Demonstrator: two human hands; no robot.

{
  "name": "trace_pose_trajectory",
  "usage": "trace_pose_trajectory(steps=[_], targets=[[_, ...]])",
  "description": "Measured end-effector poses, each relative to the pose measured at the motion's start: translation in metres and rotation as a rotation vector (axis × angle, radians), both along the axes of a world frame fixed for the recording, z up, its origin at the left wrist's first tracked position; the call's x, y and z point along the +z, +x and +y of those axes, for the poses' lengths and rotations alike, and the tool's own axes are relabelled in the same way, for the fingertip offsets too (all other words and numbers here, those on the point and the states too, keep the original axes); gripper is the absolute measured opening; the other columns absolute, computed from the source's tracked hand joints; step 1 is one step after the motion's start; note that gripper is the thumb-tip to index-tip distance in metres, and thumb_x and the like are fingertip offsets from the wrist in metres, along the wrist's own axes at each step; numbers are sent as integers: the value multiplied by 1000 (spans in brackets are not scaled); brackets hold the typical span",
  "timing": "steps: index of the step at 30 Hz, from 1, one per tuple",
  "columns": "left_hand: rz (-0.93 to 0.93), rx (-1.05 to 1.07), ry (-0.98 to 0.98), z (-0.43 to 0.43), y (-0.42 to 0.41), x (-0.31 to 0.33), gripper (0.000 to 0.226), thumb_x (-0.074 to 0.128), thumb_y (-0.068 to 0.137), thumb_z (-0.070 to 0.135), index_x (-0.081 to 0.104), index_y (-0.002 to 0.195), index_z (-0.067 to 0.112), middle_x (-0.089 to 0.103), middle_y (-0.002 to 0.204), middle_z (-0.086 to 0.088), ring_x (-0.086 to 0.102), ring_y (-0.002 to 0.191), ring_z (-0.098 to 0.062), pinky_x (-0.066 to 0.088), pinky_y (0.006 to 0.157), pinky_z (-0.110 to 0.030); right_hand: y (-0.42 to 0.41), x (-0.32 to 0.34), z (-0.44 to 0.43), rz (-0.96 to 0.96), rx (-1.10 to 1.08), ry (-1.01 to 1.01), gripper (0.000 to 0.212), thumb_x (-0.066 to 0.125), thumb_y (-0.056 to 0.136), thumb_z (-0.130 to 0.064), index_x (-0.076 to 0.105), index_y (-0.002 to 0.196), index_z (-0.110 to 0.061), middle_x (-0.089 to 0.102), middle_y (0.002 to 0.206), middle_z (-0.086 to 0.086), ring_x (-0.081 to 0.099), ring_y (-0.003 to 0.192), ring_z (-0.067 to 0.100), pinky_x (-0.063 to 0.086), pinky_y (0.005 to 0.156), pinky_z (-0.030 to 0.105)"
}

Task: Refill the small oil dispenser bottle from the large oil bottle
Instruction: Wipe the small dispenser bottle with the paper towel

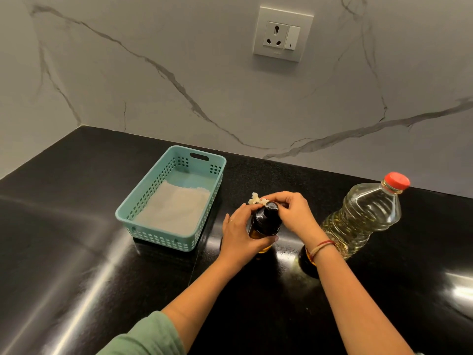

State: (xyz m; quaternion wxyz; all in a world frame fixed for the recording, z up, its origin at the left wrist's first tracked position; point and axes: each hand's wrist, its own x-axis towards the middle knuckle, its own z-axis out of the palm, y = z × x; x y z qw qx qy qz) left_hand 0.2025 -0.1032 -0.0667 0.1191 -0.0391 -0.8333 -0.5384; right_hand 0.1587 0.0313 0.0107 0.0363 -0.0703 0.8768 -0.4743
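Left hand (pixel 239 233) grips small amber dispenser bottle (pixel 263 228); right hand (pixel 291 212) pinches white tissue (pixel 256 199) at its black cap (pixel 268 212). Large oil bottle (pixel 363 216) stands capped at 3 o'clock.

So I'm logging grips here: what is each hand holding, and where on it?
Left hand wraps the small brown bottle around its body. Right hand pinches a white wad against the black cap.

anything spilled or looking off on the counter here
No spill shows on the black counter. The large oil bottle stands capped, the small dispenser bottle upright in both hands, with a crumpled white wad at its cap.
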Motion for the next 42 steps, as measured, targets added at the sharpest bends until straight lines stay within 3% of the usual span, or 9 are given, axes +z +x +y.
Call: trace_pose_trajectory(steps=[4, 10, 16, 19, 23, 27, 32, 36, 42], targets=[[-16, -9, -24, 0, -1, -1, 68, 77, 58, 56, 48, 120, 46, 56, 131, 20, 44, 134, -12, 20, 113, -59, 18, -13, 8, 134, -131, 6, 18, 58, 90, -7, 73, 93, -17, 69, 90, -3, 62, 85, 2, 44, 67, 10], [5, -39, -45, -2, -1, 0, 70, 76, 61, 55, 49, 124, 42, 59, 126, 21, 51, 123, -3, 29, 109, -58, 49, -37, 15, 189, -275, -36, 12, 62, 89, -11, 72, 90, -17, 70, 82, -5, 64, 81, 8, 51, 71, 27], [54, -85, -108, -3, 1, 0, 64, 78, 71, 43, 46, 128, 42, 53, 125, 27, 43, 119, 8, 16, 118, -53, 65, -47, 4, 71, -408, -352, 17, 61, 88, -5, 68, 87, -20, 70, 87, 5, 68, 77, 16, 57, 69, 27], [51, -90, -117, -4, -1, 0, 64, 71, 67, 57, 52, 125, 36, 58, 126, 23, 49, 122, 1, 18, 117, -56, 51, -44, 5, 127, -381, -238, 24, 58, 87, 0, 67, 90, -22, 70, 89, -1, 68, 87, 14, 57, 79, 35], [48, -100, -76, -4, -1, 2, 62, 68, 66, 59, 52, 122, 39, 59, 124, 24, 51, 121, 1, 17, 117, -56, 28, -29, 6, 124, -202, -14, 41, 50, 89, 5, 63, 119, -19, 69, 101, -3, 62, 96, 4, 46, 85, 14], [46, -109, -65, -3, 0, 3, 60, 68, 66, 58, 51, 120, 40, 60, 120, 24, 51, 117, 5, 17, 118, -54, 34, -33, 6, 159, -201, 60, 39, 49, 87, 7, 68, 110, -17, 63, 100, 0, 58, 96, 11, 41, 78, 9], [58, -113, -62, -4, -2, 4, 60, 72, 64, 55, 53, 119, 38, 56, 112, 33, 49, 112, 10, 21, 117, -50, 59, -54, 12, 161, -298, -78, 18, 64, 85, -9, 71, 99, -19, 68, 94, 0, 66, 88, 14, 56, 80, 37], [93, -137, -5, -6, -4, 5, 59, 81, 63, 43, 58, 116, 29, 64, 111, 21, 58, 107, 1, 46, 100, -42, 52, -44, 10, 266, -302, 87, 19, 60, 84, 1, 68, 89, -16, 61, 90, -1, 60, 85, 11, 49, 75, 21], [111, -160, 25, -8, -6, 6, 60, 86, 63, 32, 60, 116, 25, 66, 111, 14, 59, 106, 0, 49, 93, -31, 17, -25, 4, 144, -167, 121, 30, 51, 86, 5, 68, 85, -20, 67, 83, -2, 61, 80, 8, 43, 66, 14]])
